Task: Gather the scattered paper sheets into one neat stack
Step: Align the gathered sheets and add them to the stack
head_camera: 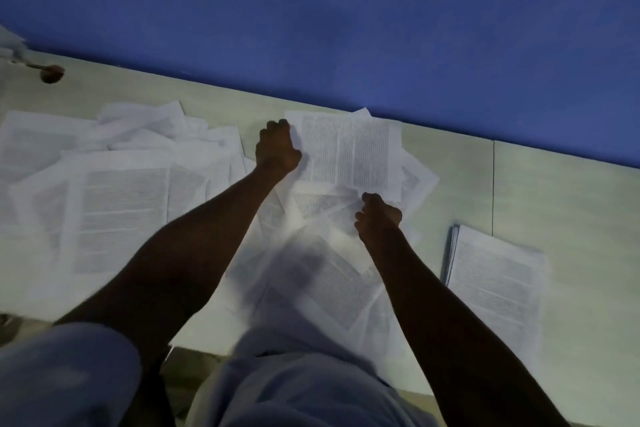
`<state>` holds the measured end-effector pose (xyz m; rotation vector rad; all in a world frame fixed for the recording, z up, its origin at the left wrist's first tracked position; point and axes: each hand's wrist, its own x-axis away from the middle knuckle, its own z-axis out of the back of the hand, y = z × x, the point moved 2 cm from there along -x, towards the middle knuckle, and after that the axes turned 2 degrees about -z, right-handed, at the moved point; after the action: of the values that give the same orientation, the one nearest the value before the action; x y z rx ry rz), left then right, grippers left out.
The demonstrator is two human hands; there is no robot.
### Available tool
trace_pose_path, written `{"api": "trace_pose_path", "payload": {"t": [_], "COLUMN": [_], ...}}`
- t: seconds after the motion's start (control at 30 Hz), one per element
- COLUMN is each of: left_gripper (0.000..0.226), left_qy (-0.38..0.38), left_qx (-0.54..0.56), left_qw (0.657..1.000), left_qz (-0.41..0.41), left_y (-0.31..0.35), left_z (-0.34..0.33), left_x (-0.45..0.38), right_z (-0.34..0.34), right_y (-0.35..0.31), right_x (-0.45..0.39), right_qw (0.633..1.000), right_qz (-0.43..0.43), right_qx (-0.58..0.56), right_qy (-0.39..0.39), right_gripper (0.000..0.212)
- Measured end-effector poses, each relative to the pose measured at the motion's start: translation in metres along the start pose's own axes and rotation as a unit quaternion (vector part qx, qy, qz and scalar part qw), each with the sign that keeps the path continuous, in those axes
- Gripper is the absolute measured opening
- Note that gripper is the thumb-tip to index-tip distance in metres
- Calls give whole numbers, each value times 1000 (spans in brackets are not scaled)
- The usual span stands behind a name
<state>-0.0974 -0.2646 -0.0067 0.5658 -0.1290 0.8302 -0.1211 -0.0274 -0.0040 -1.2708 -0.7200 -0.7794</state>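
Note:
Printed white sheets lie scattered over a pale table (pixel 554 191). A large loose spread of sheets (pixel 114 204) covers the left side, and more overlapping sheets (pixel 322 281) lie in the middle. My left hand (pixel 277 146) grips the left edge of a printed sheet (pixel 349 152) near the blue wall. My right hand (pixel 379 215) pinches the lower edge of the papers just below that sheet. A squared-up stack of sheets (pixel 498 281) rests at the right, apart from both hands.
A blue wall (pixel 346 17) runs along the table's far edge. A small dark round object (pixel 52 73) sits at the far left corner. A seam (pixel 493 184) crosses the tabletop at the right. My lap in light clothing (pixel 294 388) is at the near edge.

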Motion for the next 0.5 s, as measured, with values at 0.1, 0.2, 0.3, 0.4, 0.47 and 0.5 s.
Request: {"api": "trace_pose_path", "payload": {"t": [0.1, 0.2, 0.3, 0.4, 0.47, 0.5], "left_gripper": [112, 139, 138, 110, 90, 84], "left_qy": [-88, -137, -120, -102, -90, -87], "left_qx": [-105, -192, -193, -172, -164, -143], "left_qw": [989, 965, 965, 973, 977, 982], "left_qz": [-61, -116, -133, -114, -101, -87], "left_y": [12, 17, 19, 24, 24, 23], "left_z": [-5, -16, -23, -27, -35, -39], "left_x": [-55, -88, -94, -80, -65, -56], "right_z": [-12, -29, -46, -60, -62, -61], "right_y": [0, -6, -15, -24, -29, -29], "right_x": [0, 4, 0, -1, -6, -9], "right_qw": [997, 984, 962, 952, 963, 973], "right_qz": [37, -12, -36, -54, -65, -71], "right_qx": [46, 175, 262, 293, 250, 207], "right_qy": [43, 31, 68, 68, 73, 68], "right_gripper": [39, 63, 85, 96, 99, 100]}}
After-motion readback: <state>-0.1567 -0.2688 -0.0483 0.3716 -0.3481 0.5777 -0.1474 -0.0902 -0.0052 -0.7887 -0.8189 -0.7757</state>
